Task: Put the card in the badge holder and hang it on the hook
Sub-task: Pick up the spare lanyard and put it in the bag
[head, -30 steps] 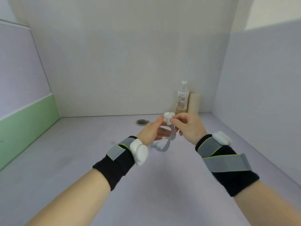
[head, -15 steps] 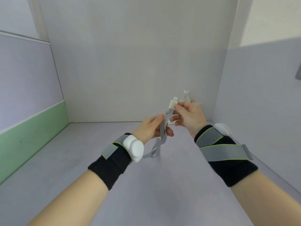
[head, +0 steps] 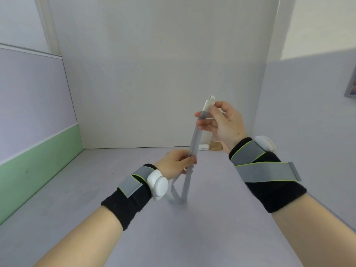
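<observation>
A grey lanyard strap [head: 195, 140] with a white plastic clip [head: 208, 103] at its upper end runs between both hands. My right hand [head: 221, 124] pinches the strap just under the clip, held high. Lower and to the left, my left hand [head: 176, 165] grips the strap further down. Below it the strap's loop [head: 179, 195] hangs down to the grey table [head: 202, 228]. No card, badge sleeve or hook shows in this view.
A bottle with yellowish liquid [head: 215, 144] and a small white object [head: 203, 147] stand at the back wall, partly behind my right hand. Panels close the left, back and right sides. A framed thing [head: 350, 81] hangs on the right panel's edge.
My right hand has lifted the clip end up and to the right, drawing the strap taut. The left hand stayed low and slid along the strap. The view tilted upward.
</observation>
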### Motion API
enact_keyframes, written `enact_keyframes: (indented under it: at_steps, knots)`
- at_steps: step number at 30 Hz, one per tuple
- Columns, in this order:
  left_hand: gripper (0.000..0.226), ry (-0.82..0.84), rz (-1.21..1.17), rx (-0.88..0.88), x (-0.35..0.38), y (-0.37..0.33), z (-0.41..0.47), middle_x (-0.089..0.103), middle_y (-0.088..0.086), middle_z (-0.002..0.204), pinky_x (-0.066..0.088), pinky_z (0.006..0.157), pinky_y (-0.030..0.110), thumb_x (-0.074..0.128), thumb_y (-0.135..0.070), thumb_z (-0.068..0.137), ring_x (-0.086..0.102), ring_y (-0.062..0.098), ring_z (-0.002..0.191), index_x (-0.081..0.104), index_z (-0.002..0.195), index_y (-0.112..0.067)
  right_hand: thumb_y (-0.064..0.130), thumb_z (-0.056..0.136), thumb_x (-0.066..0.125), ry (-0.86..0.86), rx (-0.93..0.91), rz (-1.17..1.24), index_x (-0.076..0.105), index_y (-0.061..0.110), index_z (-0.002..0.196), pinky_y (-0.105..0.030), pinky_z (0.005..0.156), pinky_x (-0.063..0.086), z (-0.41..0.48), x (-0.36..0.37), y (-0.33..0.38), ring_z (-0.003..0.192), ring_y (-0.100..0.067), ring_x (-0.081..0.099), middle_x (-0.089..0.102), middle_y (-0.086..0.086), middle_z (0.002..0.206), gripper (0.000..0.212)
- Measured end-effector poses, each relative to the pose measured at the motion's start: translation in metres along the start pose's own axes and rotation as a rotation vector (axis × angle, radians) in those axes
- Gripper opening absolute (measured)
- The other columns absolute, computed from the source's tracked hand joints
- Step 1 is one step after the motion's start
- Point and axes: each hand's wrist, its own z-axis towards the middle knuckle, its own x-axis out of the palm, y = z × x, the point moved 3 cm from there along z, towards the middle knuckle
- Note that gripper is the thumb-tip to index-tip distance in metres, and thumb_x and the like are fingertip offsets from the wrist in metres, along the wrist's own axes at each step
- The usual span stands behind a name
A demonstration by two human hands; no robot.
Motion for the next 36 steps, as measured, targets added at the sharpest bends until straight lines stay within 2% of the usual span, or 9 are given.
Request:
enact_keyframes:
  at_steps: [3,6,12,15,17,19,24,31,36]
  knots:
    - [0.025,0.084,-0.087,-0.108,0.004,0.011,-0.004,0.065,0.001,0.079,0.051,0.081,0.029,0.038,-0.018,0.100,0.065,0.012,0.074,0.050,0.079,-0.014,0.008,0.098,0.039,0.005,-0.069,0.060,0.048,0.013,0.086,-0.029,0.066,0.057,0.003,-0.002,0.013,0.061,-0.019,0.065,0.069,-0.016,0.085,0.016]
    - [0.022,0.042,-0.220,-0.220,0.005,0.024,-0.009,0.067,0.000,0.076,0.051,0.078,0.029,0.036,-0.019,0.101,0.070,0.014,0.070,0.046,0.081,-0.013,0.010,0.097,0.041,0.019,-0.095,0.001,0.050,0.014,0.086,-0.026,0.059,0.052,0.005,-0.004,0.019,0.061,-0.017,0.060,0.071,-0.013,0.085,0.015]
    - [0.034,-0.180,-0.597,-0.311,0.001,0.030,0.000,0.065,0.011,0.072,0.060,0.062,0.043,0.036,-0.015,0.099,0.071,0.030,0.066,0.043,0.128,0.001,0.006,0.090,0.049,0.121,0.018,-0.141,0.056,0.014,0.080,-0.023,0.053,0.042,-0.011,-0.008,-0.004,0.060,-0.013,0.048,0.073,-0.010,0.077,0.015]
    - [0.024,-0.203,-0.866,-0.305,0.000,0.022,0.002,0.068,0.020,0.080,0.059,0.066,0.049,0.036,-0.012,0.091,0.071,0.040,0.081,0.055,0.100,0.000,-0.003,0.085,0.052,0.205,0.058,-0.207,0.060,0.012,0.077,-0.027,0.060,0.048,-0.022,-0.011,-0.022,0.067,-0.015,0.057,0.072,-0.008,0.077,0.019]
    - [0.018,-0.141,-1.040,-0.244,-0.002,0.014,0.002,0.069,0.024,0.090,0.056,0.078,0.051,0.036,-0.019,0.085,0.068,0.043,0.094,0.045,0.072,-0.011,-0.009,0.082,0.055,0.255,0.082,-0.266,0.060,0.011,0.073,-0.029,0.062,0.052,-0.030,-0.014,-0.037,0.074,-0.022,0.063,0.071,-0.014,0.082,0.022]
    - [0.022,-0.099,-1.159,-0.180,-0.005,0.007,0.001,0.069,0.024,0.093,0.055,0.083,0.047,0.041,-0.026,0.086,0.067,0.041,0.096,0.038,0.067,-0.015,-0.014,0.080,0.055,0.287,0.114,-0.288,0.059,0.008,0.073,-0.028,0.064,0.055,-0.037,-0.017,-0.052,0.081,-0.026,0.067,0.070,-0.020,0.087,0.023]
    - [0.008,-0.324,-0.990,-0.033,-0.013,0.002,0.012,0.062,0.020,0.107,0.054,0.085,0.043,0.054,-0.013,0.093,0.068,0.030,0.091,0.051,0.093,-0.007,-0.020,0.076,0.059,0.290,0.221,-0.207,0.059,0.004,0.071,-0.026,0.071,0.058,-0.050,-0.025,-0.082,0.077,-0.021,0.068,0.069,-0.016,0.084,0.025]
    - [0.028,-0.401,-1.001,-0.041,-0.013,-0.002,0.016,0.050,0.008,0.071,0.055,0.055,0.032,0.039,0.000,0.096,0.047,0.020,0.059,0.037,0.071,-0.013,-0.026,0.074,0.032,0.321,0.292,-0.229,0.065,0.005,0.072,-0.025,0.076,0.057,-0.059,-0.027,-0.110,0.079,-0.015,0.070,0.070,-0.011,0.085,0.046]
    - [0.029,-0.407,-0.995,-0.060,-0.010,-0.008,0.015,0.051,0.009,0.073,0.044,0.048,0.024,0.029,0.006,0.094,0.044,0.011,0.042,0.031,0.076,-0.017,-0.018,0.077,0.045,0.206,0.304,-0.235,0.063,0.010,0.075,-0.032,0.086,0.052,-0.059,-0.034,-0.114,0.087,-0.016,0.068,0.072,-0.007,0.084,0.033]
